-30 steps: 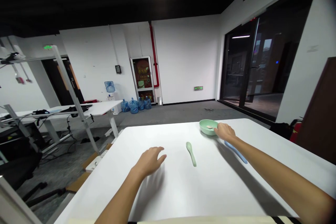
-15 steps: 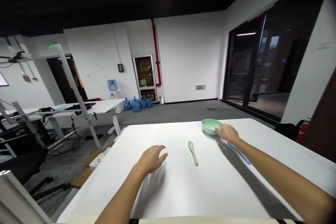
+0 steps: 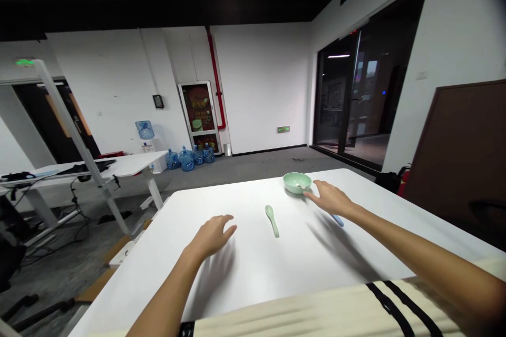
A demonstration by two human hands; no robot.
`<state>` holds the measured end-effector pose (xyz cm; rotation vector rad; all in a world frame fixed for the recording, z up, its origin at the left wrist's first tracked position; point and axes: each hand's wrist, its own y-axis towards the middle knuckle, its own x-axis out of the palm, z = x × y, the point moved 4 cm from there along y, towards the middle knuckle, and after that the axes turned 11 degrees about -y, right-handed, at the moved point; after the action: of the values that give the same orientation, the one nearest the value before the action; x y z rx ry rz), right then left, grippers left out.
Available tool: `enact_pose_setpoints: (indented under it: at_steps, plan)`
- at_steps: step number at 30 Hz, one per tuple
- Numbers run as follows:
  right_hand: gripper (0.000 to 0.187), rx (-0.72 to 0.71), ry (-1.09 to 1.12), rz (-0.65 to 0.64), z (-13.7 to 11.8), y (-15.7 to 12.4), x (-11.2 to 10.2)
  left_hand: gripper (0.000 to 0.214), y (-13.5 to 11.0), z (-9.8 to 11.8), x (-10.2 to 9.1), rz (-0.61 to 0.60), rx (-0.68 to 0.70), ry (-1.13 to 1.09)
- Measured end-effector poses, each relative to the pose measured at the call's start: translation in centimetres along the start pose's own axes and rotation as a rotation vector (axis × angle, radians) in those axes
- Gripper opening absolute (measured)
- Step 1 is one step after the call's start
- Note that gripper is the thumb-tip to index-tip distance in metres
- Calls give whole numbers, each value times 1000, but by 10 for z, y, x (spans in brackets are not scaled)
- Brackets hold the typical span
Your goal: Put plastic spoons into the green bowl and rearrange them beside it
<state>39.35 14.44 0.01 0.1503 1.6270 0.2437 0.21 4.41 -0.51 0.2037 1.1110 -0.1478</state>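
Note:
A light green bowl (image 3: 294,184) stands upright near the far edge of the white table (image 3: 253,258). Just right of its rim, my right hand (image 3: 331,200) hovers with thumb and fingers apart, holding nothing. Below that hand, the end of a slim blue utensil (image 3: 338,220) shows; its other part is hidden. A pale green spoon (image 3: 272,222) lies on the tabletop between my hands, bowl end away from me. My left hand (image 3: 212,235) is raised over the table to the left of the spoon, fingers spread and empty.
On the left stand a metal frame post (image 3: 79,131) and another white table (image 3: 134,163). Several blue water bottles (image 3: 187,159) sit on the floor by the far wall. A brown board (image 3: 454,142) leans at the right, near a glass door (image 3: 351,100).
My right hand has let go of the bowl's rim and drawn slightly away from it. My left hand stays open. The whole view has swung to the right.

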Motion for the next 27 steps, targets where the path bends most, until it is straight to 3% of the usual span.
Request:
enact_pose_setpoints:
  at_steps: [9,14,27]
  plan:
    - [68,-69,17,-39,-3,-41,14,57,-3,0,0,10,5,6]
    - [65,-68,15,-64,-1,-44,25,57,-6,3,-1,7,4,2]
    - [63,-67,24,-47,4,-41,29,56,-6,5,-2,13,11,1]
